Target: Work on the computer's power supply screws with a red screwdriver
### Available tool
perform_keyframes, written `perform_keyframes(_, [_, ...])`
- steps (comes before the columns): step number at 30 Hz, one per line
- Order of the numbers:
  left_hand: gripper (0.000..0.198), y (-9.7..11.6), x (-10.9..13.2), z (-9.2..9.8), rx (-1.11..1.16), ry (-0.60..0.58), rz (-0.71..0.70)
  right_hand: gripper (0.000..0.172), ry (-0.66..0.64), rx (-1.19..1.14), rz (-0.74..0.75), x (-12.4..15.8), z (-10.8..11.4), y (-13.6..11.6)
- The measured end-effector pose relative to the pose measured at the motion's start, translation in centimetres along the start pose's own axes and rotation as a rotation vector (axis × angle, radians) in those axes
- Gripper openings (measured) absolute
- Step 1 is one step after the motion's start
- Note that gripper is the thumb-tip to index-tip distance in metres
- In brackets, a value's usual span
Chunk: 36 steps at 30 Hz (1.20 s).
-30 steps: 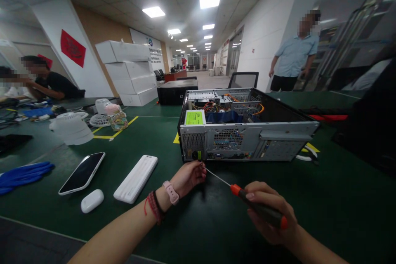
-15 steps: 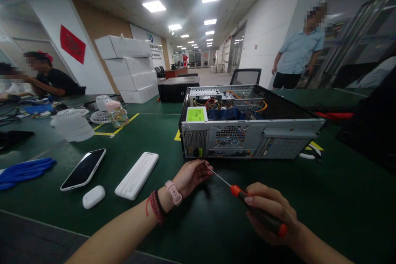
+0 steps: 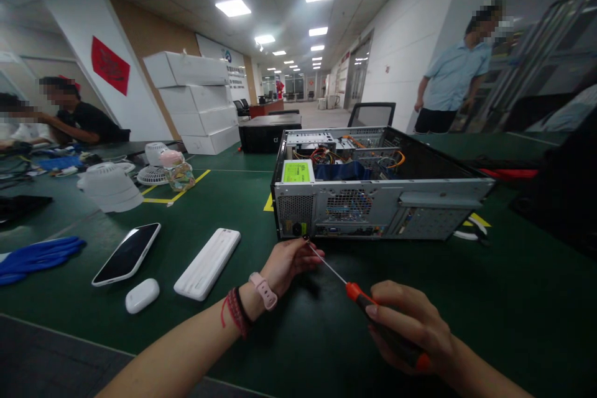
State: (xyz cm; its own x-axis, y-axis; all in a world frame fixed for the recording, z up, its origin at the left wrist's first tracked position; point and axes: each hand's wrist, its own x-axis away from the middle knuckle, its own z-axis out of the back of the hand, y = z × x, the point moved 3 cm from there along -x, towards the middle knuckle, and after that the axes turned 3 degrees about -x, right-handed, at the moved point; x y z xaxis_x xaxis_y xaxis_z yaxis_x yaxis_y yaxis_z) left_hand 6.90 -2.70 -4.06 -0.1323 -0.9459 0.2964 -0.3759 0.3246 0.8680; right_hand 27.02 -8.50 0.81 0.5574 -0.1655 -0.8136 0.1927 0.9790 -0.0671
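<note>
My right hand [image 3: 417, 317] is wrapped round the black and orange handle of a screwdriver [image 3: 356, 293]. Its thin shaft slants up and left to the fingers of my left hand [image 3: 288, 261]. Those fingers are curled, with thumb and forefinger together by the screwdriver tip. A tiny dark thing [image 3: 306, 238] shows at the thumb, too small to name. Just behind my left hand lies an open computer case [image 3: 354, 185] on its side, its rear panel towards me. Wires and a green-labelled power supply [image 3: 297, 171] show in it.
Left of my arm lie a power bank [image 3: 208, 264], a phone [image 3: 127, 254], a white earbud case [image 3: 142, 296] and blue gloves [image 3: 41, 258]. White fans and a jar [image 3: 177, 174] stand farther back. A person [image 3: 454, 74] stands behind the table at right.
Both hands and the screwdriver keep nearly the same pose. The screwdriver handle has turned slightly in my right hand. The view has shifted a little, and the standing person's head has turned.
</note>
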Motion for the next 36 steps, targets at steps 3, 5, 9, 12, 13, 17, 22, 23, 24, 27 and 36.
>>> perform_keyframes(3, [0.021, 0.3, 0.0, 0.1, 0.005, 0.029, -0.021, 0.044, -0.011, 0.014, -0.023, 0.1, -0.2, 0.1])
perform_keyframes(5, [0.021, 0.7, 0.0, 0.3, 0.01, 0.05, -0.051, 0.044, 0.004, 0.031, -0.053, 0.0, -0.3, 0.2])
perform_keyframes(9, [0.019, 1.7, -0.2, 0.9, 0.018, 0.111, -0.139, 0.042, 0.018, 0.05, -0.126, -0.2, -0.7, 0.8])
perform_keyframes(12, [0.02, 2.6, -0.2, 1.4, -0.006, 0.16, -0.207, 0.043, -0.008, 0.14, -0.193, -0.1, -1.0, 1.6])
perform_keyframes(13, [0.021, 2.8, -0.2, 1.5, -0.017, 0.175, -0.228, 0.044, -0.021, 0.182, -0.216, 0.0, -1.1, 1.9])
perform_keyframes(17, [0.027, 3.6, -0.4, 1.8, -0.037, 0.187, -0.32, 0.03, -0.093, 0.272, -0.293, 0.5, -1.6, 2.5])
perform_keyframes(22, [0.034, 4.0, -0.4, 1.9, -0.032, 0.168, -0.358, 0.032, -0.1, 0.281, -0.316, 0.6, -2.4, 2.3])
perform_keyframes(23, [0.035, 4.0, -0.3, 1.9, -0.033, 0.161, -0.356, 0.032, -0.095, 0.277, -0.322, 0.6, -2.4, 2.3])
perform_keyframes(24, [0.037, 4.0, -0.3, 1.8, -0.034, 0.15, -0.354, 0.032, -0.092, 0.274, -0.333, 0.6, -2.4, 2.4])
perform_keyframes(27, [0.04, 4.2, -0.1, 1.4, -0.038, 0.113, -0.361, 0.032, -0.083, 0.272, -0.365, 0.7, -2.3, 2.6])
perform_keyframes(36, [0.038, 7.6, 1.5, 2.8, -0.243, 0.274, -0.767, 0.034, -0.029, 0.308, -0.379, 0.1, -2.5, 3.1])
